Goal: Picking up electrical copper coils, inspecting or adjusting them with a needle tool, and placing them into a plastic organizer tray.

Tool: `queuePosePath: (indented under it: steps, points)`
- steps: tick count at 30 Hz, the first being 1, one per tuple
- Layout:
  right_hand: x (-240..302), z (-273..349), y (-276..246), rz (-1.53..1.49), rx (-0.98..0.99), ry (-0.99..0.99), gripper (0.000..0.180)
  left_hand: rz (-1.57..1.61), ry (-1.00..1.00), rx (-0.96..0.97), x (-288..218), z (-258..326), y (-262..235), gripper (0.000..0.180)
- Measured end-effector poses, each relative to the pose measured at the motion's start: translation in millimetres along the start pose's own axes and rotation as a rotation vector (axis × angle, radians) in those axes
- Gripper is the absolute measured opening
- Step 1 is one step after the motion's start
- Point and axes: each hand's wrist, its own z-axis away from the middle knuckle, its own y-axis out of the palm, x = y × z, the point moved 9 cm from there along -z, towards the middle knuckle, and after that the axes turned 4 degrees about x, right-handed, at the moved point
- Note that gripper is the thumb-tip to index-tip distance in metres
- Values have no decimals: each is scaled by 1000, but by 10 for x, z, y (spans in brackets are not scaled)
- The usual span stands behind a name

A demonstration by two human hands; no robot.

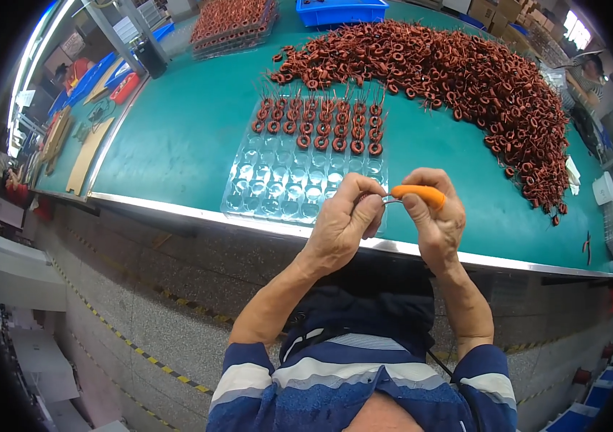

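Observation:
My left hand (pixel 344 222) is closed around a small red-brown wire-wound ring coil (pixel 365 197), mostly hidden by the fingers. From it a thin wire lead (pixel 391 202) runs across to my right hand (pixel 437 225), whose thumb and forefinger pinch its end. An orange finger cot (pixel 422 194) covers that forefinger. Just beyond the left hand lies a clear plastic tray (pixel 249 193) with round pockets. Upright ring coils (pixel 322 126) with their leads pointing up fill its far rows, while the nearer pockets hold nothing.
A large heap of ring coils (pixel 465 79) curves across the back and right of the green table (pixel 169 137). Stacked filled trays (pixel 233 25) and a blue bin (pixel 342 13) stand at the back. Pliers (pixel 587 248) lie at the right. A metal edge (pixel 177 211) borders the table's front.

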Motion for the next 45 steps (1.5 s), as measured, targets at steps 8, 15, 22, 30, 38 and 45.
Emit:
queuePosePath:
  steps: [8, 15, 22, 30, 38, 45]
  points:
    - [-476, 47, 228, -402, -7, 344, 17, 145, -91, -142, 133, 39, -81, 11]
    - [-478, 29, 244, -378, 27, 357, 19, 23, 10, -160, 44, 83, -88, 12]
    - [-646, 70, 351, -419, 6, 385, 27, 118, -52, -77, 162, 110, -148, 20]
    - [-644, 228, 382, -353, 91, 364, 28, -126, -21, -9, 24, 84, -108, 26]
    - [-66, 50, 144, 244, -70, -20, 23, -244, -42, -27, -96, 88, -96, 24]
    - [-211, 136, 123, -352, -42, 306, 25, -253, 34, -12, -145, 95, -112, 24]
